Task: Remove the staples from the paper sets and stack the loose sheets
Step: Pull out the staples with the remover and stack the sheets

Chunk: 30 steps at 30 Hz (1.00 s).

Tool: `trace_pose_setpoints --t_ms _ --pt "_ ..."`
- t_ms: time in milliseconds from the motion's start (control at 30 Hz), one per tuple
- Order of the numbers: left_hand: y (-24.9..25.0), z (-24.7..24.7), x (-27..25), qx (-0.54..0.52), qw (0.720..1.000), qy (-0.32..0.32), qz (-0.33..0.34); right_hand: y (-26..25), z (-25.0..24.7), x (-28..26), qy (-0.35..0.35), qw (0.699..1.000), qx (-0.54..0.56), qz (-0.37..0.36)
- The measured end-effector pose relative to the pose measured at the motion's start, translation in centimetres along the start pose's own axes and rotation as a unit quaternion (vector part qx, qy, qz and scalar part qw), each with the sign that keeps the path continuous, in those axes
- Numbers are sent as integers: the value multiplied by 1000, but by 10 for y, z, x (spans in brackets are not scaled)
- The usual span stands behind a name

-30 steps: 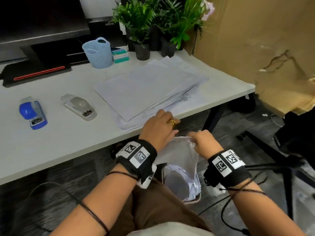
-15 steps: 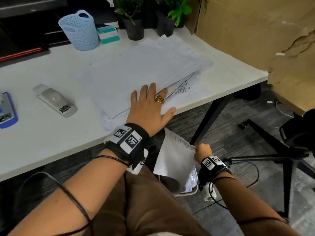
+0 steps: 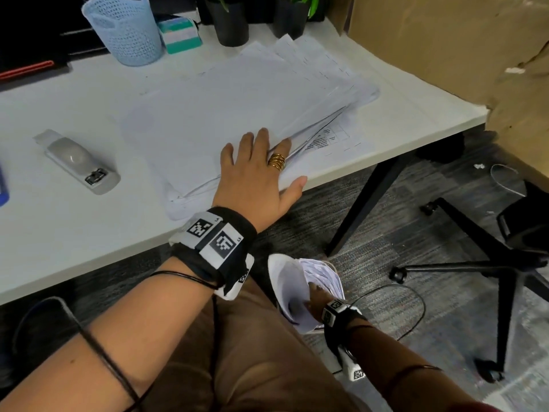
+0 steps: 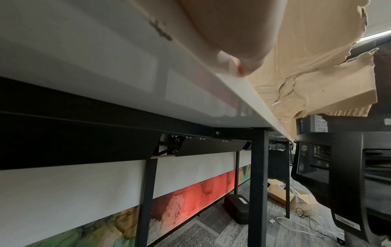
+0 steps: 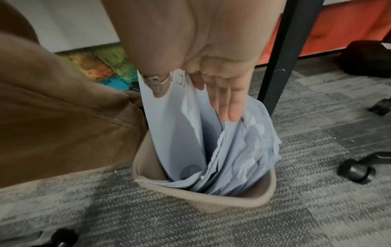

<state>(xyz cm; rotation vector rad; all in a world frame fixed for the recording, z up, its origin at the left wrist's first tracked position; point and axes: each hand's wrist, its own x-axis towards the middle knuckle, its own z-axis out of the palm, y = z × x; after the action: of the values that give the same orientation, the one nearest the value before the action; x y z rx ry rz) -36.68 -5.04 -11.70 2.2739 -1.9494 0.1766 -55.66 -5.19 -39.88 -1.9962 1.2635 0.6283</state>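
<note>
White paper is being handled at two places. The pile of paper sets (image 3: 249,93) is lying on the table (image 3: 74,233), reaching from the middle toward the front right edge, and it is being pressed by the left hand (image 3: 255,171) with fingers straight and spread, the palm flat near the front edge. Probably this is being done so that the fanned sheets are not sliding off. In the left wrist view only the thumb tip at the table edge is being shown.

Below the front edge, a beige bin (image 5: 211,203) is standing on the carpet beside the person's knee. Loose sheets (image 5: 237,157) are being kept upright inside it, curved against the wall. One larger sheet (image 5: 169,127) is being pinched by the right hand (image 5: 213,86) between the thumb and the fingers, which are pointing down into the bin; it seems that the sheet is being lowered among the others, so the loose ones are being collected there.

A grey stapler (image 3: 78,162) is lying untouched toward the left edge, and a blue mesh basket (image 3: 124,28) is standing at the back edge.
</note>
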Motion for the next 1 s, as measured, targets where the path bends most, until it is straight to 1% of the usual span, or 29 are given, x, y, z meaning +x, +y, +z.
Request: trace_pose_setpoints --t_ms 33,133,200,333,400,467,500,533,600,633,667,733,767,800,833,900,933,1000 --pt "0 0 0 1 1000 0 -1 3 6 3 -1 1000 -5 12" --pt "1 0 0 3 1000 1 4 10 14 16 52 997 -35 34" --pt "1 0 0 5 1000 0 5 13 14 24 66 996 -55 30" --pt "-1 2 1 16 1000 22 13 20 19 28 26 995 -92 36" --pt "0 5 1 16 999 32 15 30 34 34 7 993 -120 21" --pt "-1 6 0 18 999 39 13 34 39 40 69 988 -139 -10" --pt "-1 6 0 20 999 39 13 37 40 45 92 986 -140 -13" --pt "-1 5 0 23 999 35 14 37 38 49 77 987 -138 -13" --pt "0 4 0 27 999 19 11 34 28 49 30 991 -130 11" --pt "0 3 0 29 1000 9 7 30 22 48 43 991 -129 17" --pt "1 2 0 31 1000 -1 2 25 12 45 80 989 -123 18" --pt "2 0 0 37 999 -19 -8 11 -8 33 172 983 -66 3" --pt "2 -1 -1 39 999 -25 -13 2 -20 23 224 974 -20 -7" --pt "2 -3 -2 42 999 -28 -15 -9 -34 10 288 957 36 -18" --pt "2 -4 -2 45 998 -31 -15 -20 -48 -4 355 929 97 -33" --pt "2 -6 -4 43 998 -36 -9 -44 -82 -33 471 861 178 -71" --pt "2 -7 -5 38 999 -36 -7 -56 -99 -48 513 829 204 -89" --pt "2 -9 -8 23 1000 -15 -9 -79 -135 -77 564 777 253 -119"
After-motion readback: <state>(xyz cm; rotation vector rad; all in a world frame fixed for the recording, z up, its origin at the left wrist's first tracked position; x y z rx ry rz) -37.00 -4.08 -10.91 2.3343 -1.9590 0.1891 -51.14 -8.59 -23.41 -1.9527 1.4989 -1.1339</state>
